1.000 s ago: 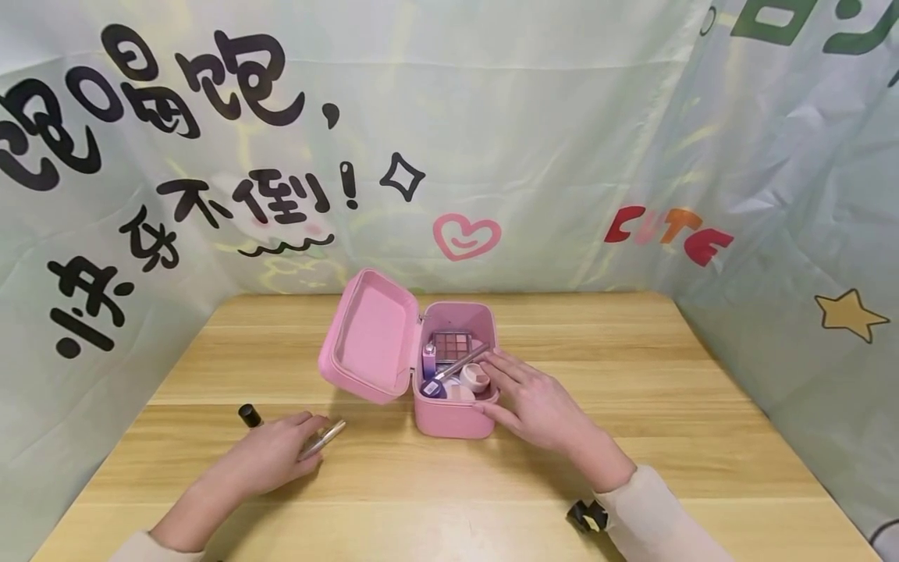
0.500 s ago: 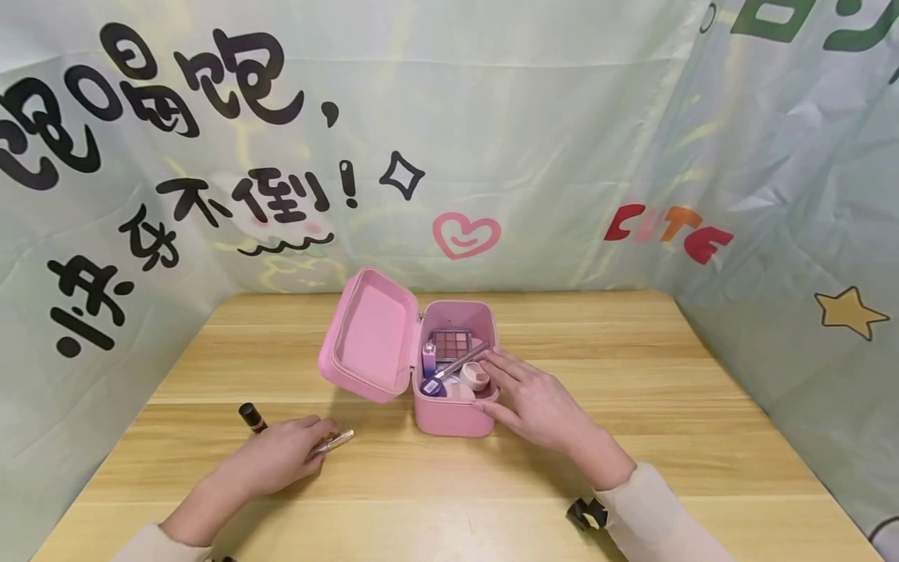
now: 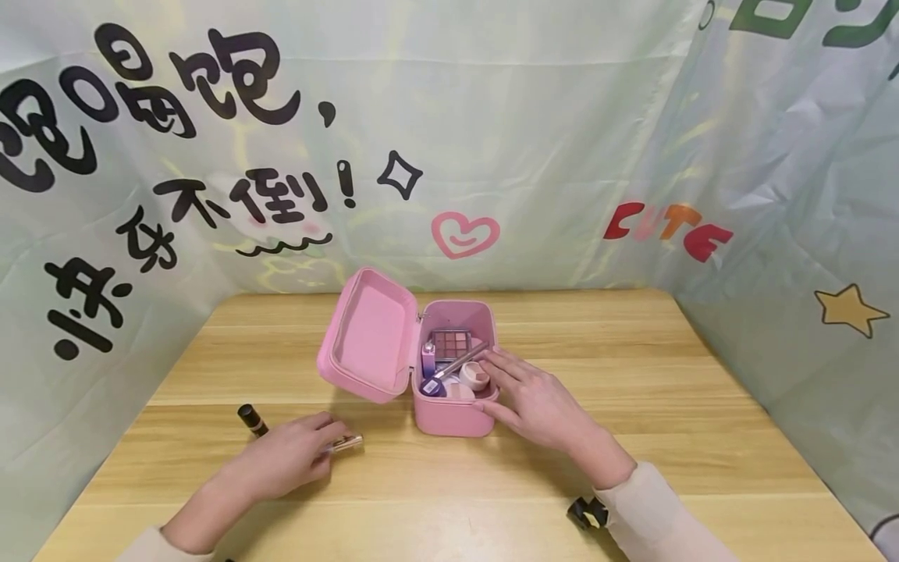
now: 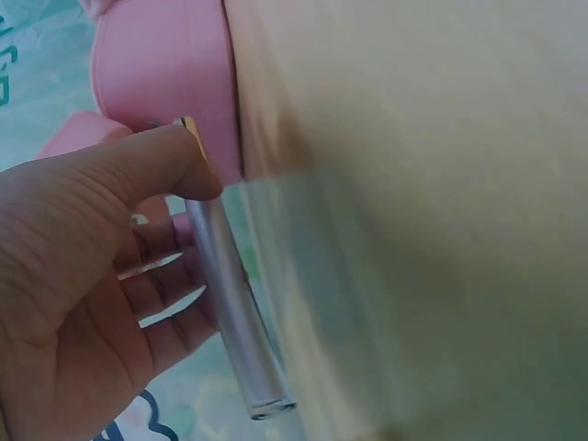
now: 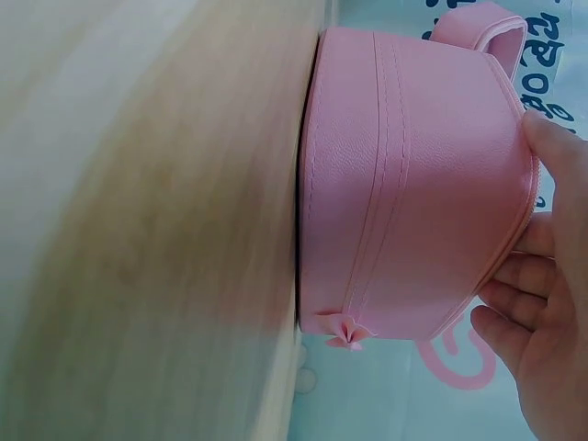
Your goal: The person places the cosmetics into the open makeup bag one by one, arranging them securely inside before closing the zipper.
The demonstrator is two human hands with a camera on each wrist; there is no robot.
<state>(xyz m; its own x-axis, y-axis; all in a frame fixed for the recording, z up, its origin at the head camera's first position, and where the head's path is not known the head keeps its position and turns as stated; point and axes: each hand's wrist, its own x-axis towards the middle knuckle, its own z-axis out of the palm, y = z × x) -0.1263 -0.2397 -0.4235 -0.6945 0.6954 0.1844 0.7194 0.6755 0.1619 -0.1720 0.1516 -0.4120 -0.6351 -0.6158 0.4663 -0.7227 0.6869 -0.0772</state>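
My left hand [image 3: 295,457] pinches a slim silvery cosmetic tube [image 4: 230,303] with a gold-coloured end, low over the table, left of the case. In the left wrist view the thumb presses on the tube and the other fingers lie behind it. A pink makeup case [image 3: 453,421] stands with its lid [image 3: 372,336] swung out to the left. My right hand [image 3: 537,402] holds the case's right rim, thumb at the front corner and fingertips over the edge. Inside are an eyeshadow palette [image 3: 452,343], a slim pencil-like stick [image 3: 462,361] and a small round jar [image 3: 474,376].
A black-capped tube [image 3: 251,419] lies on the wooden table [image 3: 604,336] behind my left hand, partly hidden by it. A printed cloth [image 3: 548,140] hangs along the back and both sides. A black device [image 3: 587,513] sits by the right sleeve.
My left hand has shifted slightly right with the silvery tube, whose visible end now lies lower and nearer the case's front. The right hand and case have stayed put.
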